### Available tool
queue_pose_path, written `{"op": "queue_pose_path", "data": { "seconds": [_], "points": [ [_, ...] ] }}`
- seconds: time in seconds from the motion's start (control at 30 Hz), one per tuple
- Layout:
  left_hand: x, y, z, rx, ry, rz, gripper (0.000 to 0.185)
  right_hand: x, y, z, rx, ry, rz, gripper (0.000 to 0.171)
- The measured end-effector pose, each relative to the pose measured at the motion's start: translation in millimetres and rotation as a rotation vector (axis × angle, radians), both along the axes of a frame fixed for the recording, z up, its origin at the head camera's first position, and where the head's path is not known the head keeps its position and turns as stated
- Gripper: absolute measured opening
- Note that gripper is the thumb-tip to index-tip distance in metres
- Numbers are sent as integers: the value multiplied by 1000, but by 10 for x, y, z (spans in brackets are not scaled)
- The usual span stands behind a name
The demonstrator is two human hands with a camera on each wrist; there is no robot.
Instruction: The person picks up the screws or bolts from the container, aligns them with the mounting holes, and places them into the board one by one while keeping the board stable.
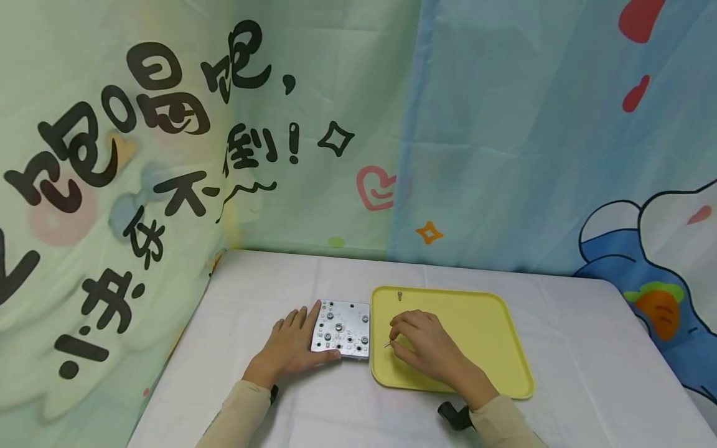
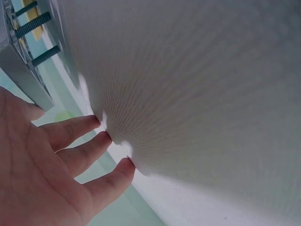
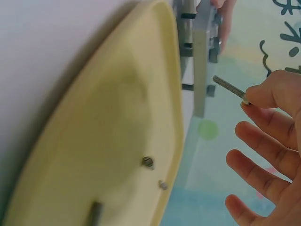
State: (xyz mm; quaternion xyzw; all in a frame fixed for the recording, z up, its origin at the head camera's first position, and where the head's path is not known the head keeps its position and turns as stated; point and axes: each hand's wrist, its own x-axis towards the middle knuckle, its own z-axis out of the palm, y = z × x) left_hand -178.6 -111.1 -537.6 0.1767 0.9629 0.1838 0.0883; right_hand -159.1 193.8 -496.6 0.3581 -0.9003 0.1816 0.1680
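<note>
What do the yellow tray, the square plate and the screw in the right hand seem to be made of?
Yellow tray: probably plastic, matte; evenly coloured, rounded rim.
Square plate: likely metal, satin, perhaps aluminium; silvery-grey face.
Screw: metal, probably steel; grey sheen, fine threads.

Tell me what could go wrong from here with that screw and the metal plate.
The screw, pinched near one end by the right grip, might slip and drop into the yellow tray below.
Threaded shafts stick out beneath the metal plate, so it could rock or shift if pressed, with the left grip only at its edges.
</note>
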Motion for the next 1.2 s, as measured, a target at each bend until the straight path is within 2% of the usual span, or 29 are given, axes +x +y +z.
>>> {"op": "queue_pose_path", "data": {
  "seconds": [0.2,0.37,0.67,1.2],
  "points": [
    [-6,-1,3,-3,-6,4,116,-39,-152,113,-28,4,63,14],
    [-13,-5,-9,-5,-9,5,117,-72,-281,151,-18,-28,80,12],
    [-3,-4,-1,-14,-16,1,117,-99,-427,87,22,-35,103,12],
    [10,-5,45,2,-13,3,116,-93,-493,51,87,-88,76,10]
  ]
}}
